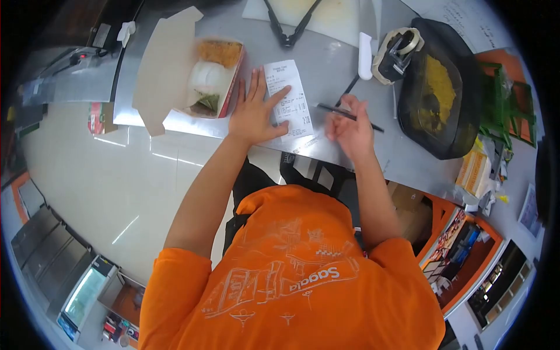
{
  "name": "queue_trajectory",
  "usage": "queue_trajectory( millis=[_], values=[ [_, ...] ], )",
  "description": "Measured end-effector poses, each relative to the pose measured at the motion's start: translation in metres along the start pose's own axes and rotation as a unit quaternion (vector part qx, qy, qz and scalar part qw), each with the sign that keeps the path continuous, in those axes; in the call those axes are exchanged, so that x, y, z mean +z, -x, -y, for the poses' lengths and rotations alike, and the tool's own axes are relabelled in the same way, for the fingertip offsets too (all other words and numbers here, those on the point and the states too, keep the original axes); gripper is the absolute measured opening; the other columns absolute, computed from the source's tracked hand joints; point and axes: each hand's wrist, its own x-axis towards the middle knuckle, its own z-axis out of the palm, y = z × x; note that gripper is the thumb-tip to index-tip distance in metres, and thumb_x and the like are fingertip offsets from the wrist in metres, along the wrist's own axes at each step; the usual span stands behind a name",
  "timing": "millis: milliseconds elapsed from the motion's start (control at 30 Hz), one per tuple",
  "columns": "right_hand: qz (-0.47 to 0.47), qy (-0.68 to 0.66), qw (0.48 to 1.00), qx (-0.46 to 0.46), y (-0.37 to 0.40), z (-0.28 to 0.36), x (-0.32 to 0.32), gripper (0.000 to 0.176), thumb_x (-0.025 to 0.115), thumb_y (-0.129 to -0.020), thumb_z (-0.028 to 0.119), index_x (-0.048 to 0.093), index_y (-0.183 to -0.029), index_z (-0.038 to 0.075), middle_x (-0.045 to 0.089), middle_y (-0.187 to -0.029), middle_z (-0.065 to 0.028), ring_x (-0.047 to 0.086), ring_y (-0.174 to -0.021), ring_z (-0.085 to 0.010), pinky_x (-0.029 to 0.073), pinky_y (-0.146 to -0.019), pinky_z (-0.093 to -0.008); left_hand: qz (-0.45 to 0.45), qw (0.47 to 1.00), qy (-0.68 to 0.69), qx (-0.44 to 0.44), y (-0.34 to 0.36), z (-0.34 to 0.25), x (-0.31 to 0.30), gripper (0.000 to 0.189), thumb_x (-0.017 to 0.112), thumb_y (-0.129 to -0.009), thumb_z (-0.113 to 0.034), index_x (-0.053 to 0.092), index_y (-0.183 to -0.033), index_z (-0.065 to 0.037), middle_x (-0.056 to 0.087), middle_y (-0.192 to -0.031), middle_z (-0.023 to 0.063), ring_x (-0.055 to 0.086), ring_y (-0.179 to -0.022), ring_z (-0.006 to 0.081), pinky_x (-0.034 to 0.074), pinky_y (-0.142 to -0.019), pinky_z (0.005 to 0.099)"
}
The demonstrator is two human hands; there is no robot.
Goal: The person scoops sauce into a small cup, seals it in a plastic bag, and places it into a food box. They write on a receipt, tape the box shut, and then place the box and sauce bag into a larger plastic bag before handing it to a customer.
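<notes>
My left hand [254,112] lies flat with its fingers spread. Some of its fingers press on a printed white receipt [300,116] on the steel counter. To the right of the paper, my right hand [353,125] grips a slim black pen [330,109], held slantwise above the counter. Left of my left hand stands an open cardboard meal box [238,79], its lid [164,67] folded out to the left. Inside the box are a golden fried piece [219,53], white rice [204,77] and dark green leaves [205,104].
Black tongs [286,38] and a white-handled knife [365,55] lie at the back by a pale cutting board [332,20]. A tape dispenser [398,49] stands beside a black tub [464,111] of yellow food. Farther right is a green plastic basket [493,96]. The counter's front edge [391,175] runs near my body.
</notes>
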Motion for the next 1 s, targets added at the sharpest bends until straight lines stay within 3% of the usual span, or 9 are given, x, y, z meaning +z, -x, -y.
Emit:
queue_trajectory(
  millis=[33, 100, 133, 200, 300, 433, 500, 700, 1000],
  values=[
    [0.004, -0.004, 1.0, 0.007, -0.009, -0.004, 0.003, 0.038, 0.063, -0.092, 0.003, 0.053, -0.128, -0.003, 0.069, -0.094, -0.0178, 0.066, -0.086, -0.0193, 0.053, -0.075, -0.0312, 0.0, 1.0, -0.004, -0.008, 0.001, 0.001, 0.001, 0.081, 0.072, -0.066, -0.048, 0.052, -0.143, -0.029, 0.014, -0.159, 0.0296, 0.01, -0.149, 0.0442, 0.011, -0.119, 0.0586],
    [-0.176, 0.134, 0.971, 0.092, -0.027, -0.011, 0.009, 0.021, 0.065, -0.094, 0.012, 0.063, -0.111, -0.001, 0.068, -0.092, -0.0139, 0.062, -0.071, -0.0175, 0.051, -0.07, -0.0286, -0.004, 1.0, 0.014, 0.003, -0.001, 0.002, 0.0, 0.081, 0.073, -0.065, -0.046, 0.052, -0.142, -0.031, 0.012, -0.16, 0.0291, 0.01, -0.149, 0.0444, 0.014, -0.118, 0.0598],
    [-0.17, 0.133, 0.972, 0.096, -0.031, -0.013, 0.005, 0.021, 0.065, -0.094, 0.012, 0.063, -0.111, -0.001, 0.068, -0.092, -0.0139, 0.062, -0.071, -0.0175, 0.051, -0.07, -0.0286, -0.006, 1.0, 0.01, -0.003, -0.002, 0.002, -0.001, 0.081, 0.073, -0.065, -0.046, 0.052, -0.142, -0.031, 0.012, -0.16, 0.0291, 0.01, -0.149, 0.0444, 0.014, -0.118, 0.0598],
    [-0.161, 0.41, 0.893, 0.092, -0.035, -0.023, -0.003, 0.01, 0.069, -0.089, 0.007, 0.07, -0.098, 0.002, 0.069, -0.094, -0.0112, 0.064, -0.083, -0.0148, 0.051, -0.073, -0.0281, -0.012, 1.0, 0.019, 0.004, 0.001, 0.001, -0.002, 0.082, 0.072, -0.065, -0.048, 0.052, -0.142, -0.031, 0.011, -0.16, 0.029, 0.011, -0.149, 0.0439, 0.011, -0.118, 0.0597],
    [-0.144, 0.539, 0.828, 0.053, -0.041, -0.032, -0.009, 0.012, 0.073, -0.085, 0.005, 0.073, -0.097, 0.002, 0.068, -0.094, -0.0075, 0.063, -0.084, -0.0129, 0.05, -0.075, -0.0254, -0.031, 1.0, -0.005, 0.005, 0.002, -0.001, -0.004, 0.082, 0.073, -0.064, -0.048, 0.052, -0.142, -0.032, 0.013, -0.16, 0.0275, 0.012, -0.149, 0.0431, 0.009, -0.119, 0.0592],
    [-0.062, 0.53, 0.845, -0.029, -0.045, -0.032, -0.011, 0.011, 0.074, -0.083, 0.002, 0.071, -0.094, 0.002, 0.067, -0.086, -0.0029, 0.063, -0.082, -0.0113, 0.051, -0.075, -0.025, 0.014, 1.0, 0.001, -0.001, -0.003, -0.001, -0.005, 0.082, 0.073, -0.063, -0.046, 0.053, -0.141, -0.032, 0.017, -0.161, 0.023, 0.012, -0.15, 0.0412, 0.008, -0.119, 0.0598],
    [-0.046, 0.601, 0.791, -0.107, -0.046, -0.034, -0.019, 0.009, 0.074, -0.081, 0.0, 0.068, -0.088, 0.002, 0.065, -0.078, -0.0008, 0.062, -0.078, -0.0097, 0.051, -0.072, -0.0254, 0.048, 0.999, -0.014, -0.011, -0.003, -0.003, -0.007, 0.087, 0.074, -0.063, -0.045, 0.049, -0.144, -0.031, 0.02, -0.162, 0.0168, 0.013, -0.15, 0.0378, 0.008, -0.12, 0.0594],
    [-0.129, 0.463, 0.875, -0.051, -0.044, -0.041, -0.028, 0.014, 0.077, -0.079, -0.002, 0.063, -0.081, 0.002, 0.066, -0.078, -0.0027, 0.061, -0.07, -0.0082, 0.05, -0.063, -0.0237, 0.024, 1.0, 0.01, -0.016, -0.003, -0.001, -0.006, 0.101, 0.075, -0.061, -0.044, 0.036, -0.152, -0.02, 0.023, -0.161, 0.013, 0.015, -0.151, 0.0326, 0.009, -0.121, 0.0566],
    [-0.114, 0.559, 0.817, -0.083, -0.049, -0.048, -0.032, 0.016, 0.079, -0.077, 0.002, 0.063, -0.079, 0.003, 0.066, -0.076, -0.003, 0.06, -0.07, -0.0066, 0.049, -0.062, -0.0232, 0.024, 1.0, -0.005, -0.019, -0.002, 0.002, -0.001, 0.107, 0.074, -0.063, -0.048, 0.031, -0.153, -0.01, 0.018, -0.162, 0.0164, 0.014, -0.151, 0.0317, 0.01, -0.121, 0.0553]
  ],
)
